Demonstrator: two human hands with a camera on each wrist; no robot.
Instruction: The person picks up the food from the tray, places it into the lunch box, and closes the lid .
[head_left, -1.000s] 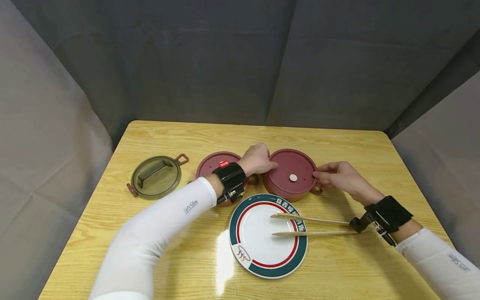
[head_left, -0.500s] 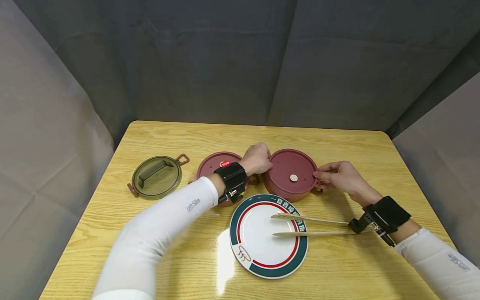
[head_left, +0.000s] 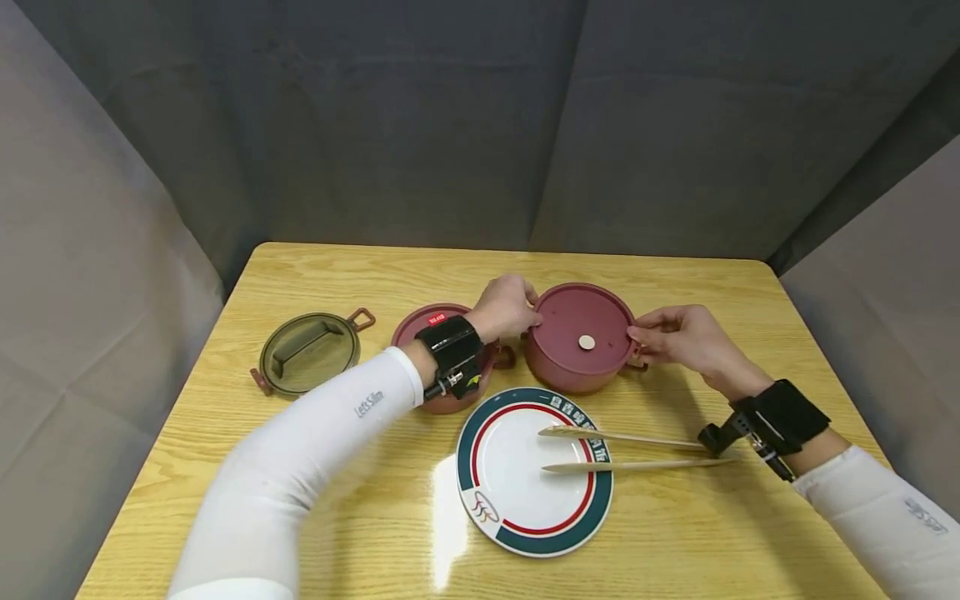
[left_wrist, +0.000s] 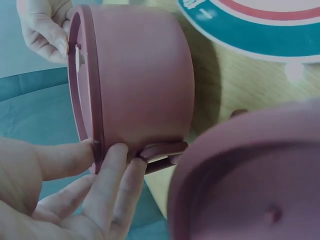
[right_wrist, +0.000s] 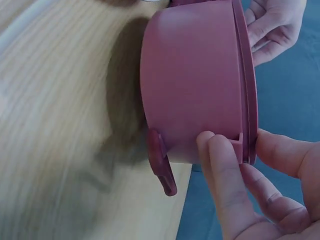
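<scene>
Grey cloth walls close in a yellow wooden table point(head_left: 675, 533), where a person in white sleeves works with both hands at a dark red pot point(head_left: 577, 354) near the middle of the tabletop, a little toward the far edge.

Left hand point(head_left: 508, 307) grips the pot's left rim, thumb on the lid point(head_left: 581, 317) and fingers point(left_wrist: 117, 175) curled under the edge just above the small side handle point(left_wrist: 160, 155). Right hand point(head_left: 686, 337) pinches the opposite rim in the same way, thumb over the lid and fingers point(right_wrist: 220, 170) against the wall beside the right side handle point(right_wrist: 162, 167). The lid sits on the pot, a pale round knob point(head_left: 587, 342) at its centre. The wrist views show the pot's base raised slightly off the wood, with shadow beneath.

Just beside the pot on the left stands a second dark red pot point(head_left: 442, 333), partly hidden by the left wrist and its black strap point(head_left: 450, 350); the two pots' handles nearly meet. Farther toward the left edge lies an olive-green lid point(head_left: 307, 354) with brown clips.

Toward the near edge, directly in front of the held pot, rests a white plate point(head_left: 534, 471) ringed in red and dark green. Two wooden chopsticks point(head_left: 630, 450) lie with their tips on the plate and their ends pointing toward the right edge, under the right wrist.
</scene>
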